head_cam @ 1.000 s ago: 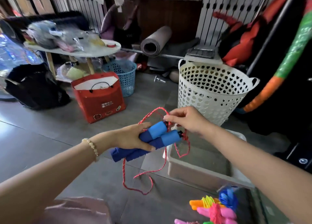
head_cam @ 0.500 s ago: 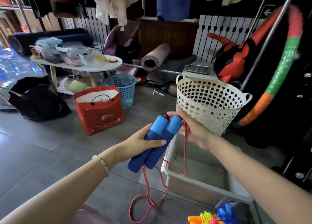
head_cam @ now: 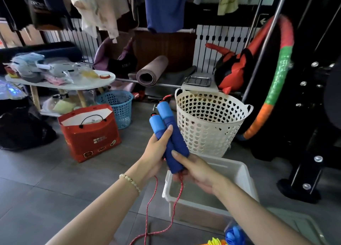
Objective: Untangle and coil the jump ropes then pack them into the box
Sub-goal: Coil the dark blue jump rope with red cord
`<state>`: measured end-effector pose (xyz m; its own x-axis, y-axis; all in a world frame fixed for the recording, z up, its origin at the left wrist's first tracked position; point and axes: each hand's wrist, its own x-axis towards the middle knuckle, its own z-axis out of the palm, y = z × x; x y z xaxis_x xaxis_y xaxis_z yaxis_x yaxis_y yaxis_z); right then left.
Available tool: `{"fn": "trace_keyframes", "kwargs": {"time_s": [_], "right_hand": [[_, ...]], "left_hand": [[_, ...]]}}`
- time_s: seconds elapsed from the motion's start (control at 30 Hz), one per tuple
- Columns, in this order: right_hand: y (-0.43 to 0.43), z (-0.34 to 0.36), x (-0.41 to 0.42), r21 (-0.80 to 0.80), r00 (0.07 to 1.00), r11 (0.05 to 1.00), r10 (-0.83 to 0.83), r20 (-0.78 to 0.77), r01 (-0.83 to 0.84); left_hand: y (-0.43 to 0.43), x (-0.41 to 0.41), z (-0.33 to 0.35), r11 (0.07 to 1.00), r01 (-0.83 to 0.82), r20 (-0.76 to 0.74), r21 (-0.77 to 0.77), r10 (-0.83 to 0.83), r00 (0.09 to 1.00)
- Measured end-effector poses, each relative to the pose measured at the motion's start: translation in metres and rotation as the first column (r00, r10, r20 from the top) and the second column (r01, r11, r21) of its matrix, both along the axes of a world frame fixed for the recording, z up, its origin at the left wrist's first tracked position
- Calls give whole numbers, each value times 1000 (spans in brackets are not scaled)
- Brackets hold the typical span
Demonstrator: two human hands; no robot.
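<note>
Two blue handles of a jump rope stand upright and side by side above the white box on the floor. A second earlier they lie almost level, the right hand pinching the cord at their tops. Now that hand wraps the handles' lower ends, thumb laid across the foam, while the left hand clasps them from the other side, thumb pointing up. The red cord drops from under the hands, passes the box's near left corner and trails off toward the floor. With both handles gathered and the cord hanging loose, the job appears to turn from untangling to coiling. Other bundled ropes wait by the box's near edge.
</note>
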<state>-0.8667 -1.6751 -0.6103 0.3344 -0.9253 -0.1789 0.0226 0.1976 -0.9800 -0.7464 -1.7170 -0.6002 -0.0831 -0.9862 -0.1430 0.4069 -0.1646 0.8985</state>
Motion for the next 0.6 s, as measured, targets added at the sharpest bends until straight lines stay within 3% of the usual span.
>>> {"fn": "trace_keyframes", "kwargs": {"time_s": [0.1, 0.2, 0.27, 0.3, 0.33, 0.37, 0.43, 0.5, 0.6], "right_hand": [[3, 7, -9, 71, 948, 971, 240, -209, -230], [10, 5, -19, 261, 623, 848, 519, -585, -461], [10, 8, -30, 249, 453, 874, 438, -776, -418], [9, 14, -36, 157, 467, 923, 317, -826, -350], [5, 20, -40, 12, 567, 969, 155, -809, -248], [1, 27, -44, -144, 699, 983, -21, -715, -117], [-7, 40, -46, -407, 884, 906, -285, -371, 121], [-12, 45, -41, -553, 944, 812, -303, -129, 185], [-17, 37, -32, -593, 958, 790, -266, -104, 155]], "left_hand": [[-5, 2, 2, 998, -53, -84, -21, 51, 995], [-8, 17, 12, 992, -104, -162, -73, 91, 983], [-5, 27, 15, 992, -88, -74, -88, 81, 994], [-1, 29, 14, 995, -60, 4, -81, 60, 998], [4, 29, 13, 998, -17, 74, -65, 22, 997], [10, 27, 12, 998, 37, 122, -50, -31, 992], [19, 20, 10, 984, 173, 123, -43, -167, 978], [28, 14, 11, 934, 352, 109, -57, -344, 932], [36, 8, 13, 809, 585, 192, -55, -567, 801]]}}
